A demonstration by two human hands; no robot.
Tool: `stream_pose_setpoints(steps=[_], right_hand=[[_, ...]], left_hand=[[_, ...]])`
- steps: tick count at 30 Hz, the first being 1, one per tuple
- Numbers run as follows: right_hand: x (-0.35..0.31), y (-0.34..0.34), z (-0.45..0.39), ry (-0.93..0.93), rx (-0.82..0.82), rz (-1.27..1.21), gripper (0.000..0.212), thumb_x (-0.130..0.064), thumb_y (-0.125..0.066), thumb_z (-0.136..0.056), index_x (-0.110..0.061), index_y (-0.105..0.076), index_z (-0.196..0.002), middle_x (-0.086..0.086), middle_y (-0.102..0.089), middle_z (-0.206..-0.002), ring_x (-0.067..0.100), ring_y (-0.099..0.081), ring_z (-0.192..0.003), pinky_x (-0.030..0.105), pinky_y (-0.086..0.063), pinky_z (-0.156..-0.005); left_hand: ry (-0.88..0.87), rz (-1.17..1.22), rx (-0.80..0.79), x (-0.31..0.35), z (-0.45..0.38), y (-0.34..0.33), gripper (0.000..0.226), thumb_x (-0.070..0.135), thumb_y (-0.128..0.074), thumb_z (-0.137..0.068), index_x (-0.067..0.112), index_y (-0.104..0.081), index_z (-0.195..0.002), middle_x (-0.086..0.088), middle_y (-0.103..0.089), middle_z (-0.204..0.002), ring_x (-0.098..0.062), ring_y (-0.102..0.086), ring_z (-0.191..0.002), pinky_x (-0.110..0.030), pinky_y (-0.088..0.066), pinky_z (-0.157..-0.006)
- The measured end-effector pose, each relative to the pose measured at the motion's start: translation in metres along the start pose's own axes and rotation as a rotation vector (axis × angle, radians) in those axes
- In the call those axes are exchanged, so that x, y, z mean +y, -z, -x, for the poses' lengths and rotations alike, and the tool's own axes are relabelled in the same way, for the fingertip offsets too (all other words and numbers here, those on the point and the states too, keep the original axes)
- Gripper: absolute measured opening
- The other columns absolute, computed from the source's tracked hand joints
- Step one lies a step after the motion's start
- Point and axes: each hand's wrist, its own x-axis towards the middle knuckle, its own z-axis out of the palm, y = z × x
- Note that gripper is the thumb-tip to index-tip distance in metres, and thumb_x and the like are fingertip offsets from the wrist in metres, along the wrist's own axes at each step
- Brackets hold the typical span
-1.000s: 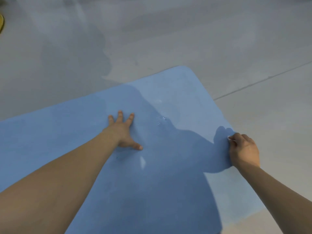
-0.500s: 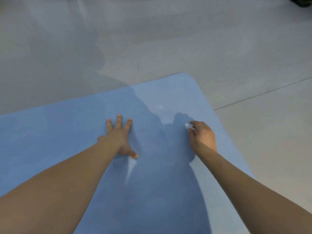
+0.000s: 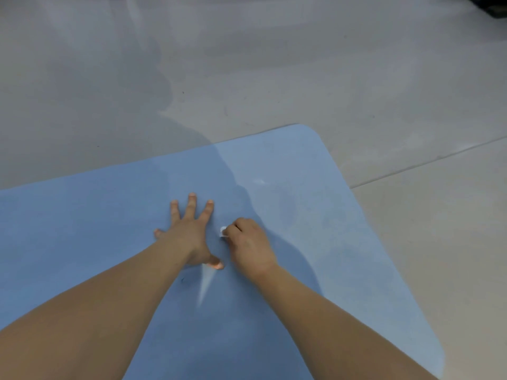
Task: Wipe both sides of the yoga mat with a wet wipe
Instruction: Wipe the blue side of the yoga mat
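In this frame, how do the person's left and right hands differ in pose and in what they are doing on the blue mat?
The left hand lies flat with fingers spread, palm pressing on the blue foam yoga mat; the right hand is curled. The left hand holds nothing; the right hand grips a small white wet wipe, only a bit of it showing at the knuckles. Both rest on the mat, close beside each other, within the person's shadow.

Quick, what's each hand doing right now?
Left hand: open, fingers spread flat on the blue yoga mat.
Right hand: gripping a small white wet wipe.
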Motion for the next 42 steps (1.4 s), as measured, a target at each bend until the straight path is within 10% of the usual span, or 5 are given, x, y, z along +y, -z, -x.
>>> stream_pose_setpoints(steps=[9, 21, 29, 37, 42], right_hand=[[0.146, 0.088, -0.003, -0.517, 0.21, 0.263, 0.023, -0.02, -0.059, -0.083, -0.006, -0.057, -0.066, 0.017, -0.058, -0.066, 0.039, -0.055, -0.068, 0.04, -0.042, -0.06], [0.006, 0.001, 0.014, 0.148, -0.069, 0.076, 0.017, -0.016, -0.048, -0.077, -0.013, -0.062, -0.086, 0.008, -0.055, -0.077, 0.029, -0.053, -0.071, 0.037, -0.042, -0.065], [0.143, 0.093, 0.017, -0.555, 0.108, 0.269, 0.012, -0.011, -0.055, -0.09, -0.002, -0.056, -0.082, 0.023, -0.059, -0.081, 0.04, -0.056, -0.078, 0.043, -0.043, -0.068], [0.003, 0.008, 0.043, -0.067, -0.059, 0.013, 0.022, -0.006, -0.052, -0.072, -0.011, -0.062, -0.09, 0.007, -0.057, -0.078, 0.029, -0.053, -0.07, 0.036, -0.042, -0.065], [0.07, 0.049, 0.042, 0.042, -0.074, 0.232, 0.023, -0.013, -0.039, -0.074, -0.008, -0.061, -0.079, 0.012, -0.056, -0.072, 0.032, -0.056, -0.065, 0.036, -0.047, -0.059]], left_hand=[[0.009, -0.02, -0.012, 0.002, 0.001, 0.003, 0.15, 0.071, -0.086, -0.053, 0.05, 0.027, -0.15, 0.012, 0.049, -0.152, -0.033, 0.033, -0.148, -0.074, -0.025, -0.11], [0.009, -0.006, 0.014, -0.001, 0.0, 0.001, 0.15, 0.074, -0.085, -0.049, 0.052, 0.025, -0.149, 0.015, 0.047, -0.153, -0.03, 0.032, -0.149, -0.075, -0.025, -0.109], [0.008, -0.018, 0.006, 0.0, 0.001, 0.003, 0.152, 0.074, -0.086, -0.048, 0.052, 0.026, -0.149, 0.015, 0.046, -0.153, -0.031, 0.033, -0.148, -0.077, -0.025, -0.107], [0.019, -0.011, 0.004, 0.002, 0.004, 0.003, 0.155, 0.077, -0.085, -0.045, 0.052, 0.026, -0.149, 0.015, 0.047, -0.153, -0.03, 0.033, -0.148, -0.076, -0.025, -0.109], [0.009, -0.007, 0.009, 0.0, 0.003, 0.003, 0.153, 0.076, -0.085, -0.047, 0.052, 0.025, -0.15, 0.015, 0.045, -0.154, -0.03, 0.033, -0.149, -0.076, -0.024, -0.109]])
